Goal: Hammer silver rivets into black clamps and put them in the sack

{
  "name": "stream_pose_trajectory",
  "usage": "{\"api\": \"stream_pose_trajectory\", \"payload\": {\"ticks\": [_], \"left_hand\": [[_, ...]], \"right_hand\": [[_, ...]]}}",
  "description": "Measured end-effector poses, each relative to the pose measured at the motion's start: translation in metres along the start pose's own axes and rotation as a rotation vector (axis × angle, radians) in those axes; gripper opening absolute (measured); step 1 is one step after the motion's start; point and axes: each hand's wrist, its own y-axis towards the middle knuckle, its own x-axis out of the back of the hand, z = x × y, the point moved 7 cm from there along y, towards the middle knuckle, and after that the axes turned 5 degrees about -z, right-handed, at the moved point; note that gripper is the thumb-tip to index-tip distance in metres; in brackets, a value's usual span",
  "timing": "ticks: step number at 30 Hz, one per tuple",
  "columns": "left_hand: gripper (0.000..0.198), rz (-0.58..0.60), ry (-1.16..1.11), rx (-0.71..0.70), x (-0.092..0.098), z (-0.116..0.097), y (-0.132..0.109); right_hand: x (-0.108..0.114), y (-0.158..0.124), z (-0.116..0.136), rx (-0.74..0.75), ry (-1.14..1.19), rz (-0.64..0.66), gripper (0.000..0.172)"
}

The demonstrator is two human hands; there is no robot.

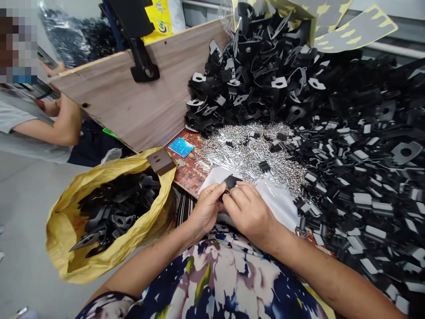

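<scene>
The left hand (206, 209) and right hand (248, 212) close their fingertips together on one small black plastic part (230, 181), at 6 o'clock from the metal pin pile (245, 153), with the yellow bag (66, 259) at 9 o'clock.

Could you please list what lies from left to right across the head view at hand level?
Yellow bag, left hand, small black part, right hand, heap of black clips.

Bright, even light; edges bowed, perhaps slightly blurred.
</scene>
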Motion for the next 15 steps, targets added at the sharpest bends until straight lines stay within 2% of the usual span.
{"api": "stream_pose_trajectory", "payload": {"ticks": [3, 6, 10, 13, 15], "left_hand": [[0.037, -0.032, -0.025, -0.013, -0.001, 0.003, 0.0], [0.039, -0.022, 0.008, 0.001, -0.003, 0.006, -0.003], [0.032, 0.111, 0.05, 0.003, -0.006, 0.002, -0.013], [0.035, 0.141, 0.14, -0.065, 0.009, -0.01, -0.023], [0.037, 0.095, 0.17, -0.007, 0.029, -0.014, -0.029]], "right_hand": [[-0.008, -0.002, 0.007, 0.051, -0.052, 0.01, 0.024], [-0.012, -0.006, 0.005, 0.039, 0.017, 0.016, 0.026], [-0.009, -0.007, -0.002, -0.047, 0.134, 0.008, 0.019], [-0.008, -0.013, -0.01, -0.163, 0.293, -0.02, 0.017], [-0.012, -0.024, -0.019, -0.265, 0.429, 0.018, 0.022]]}}
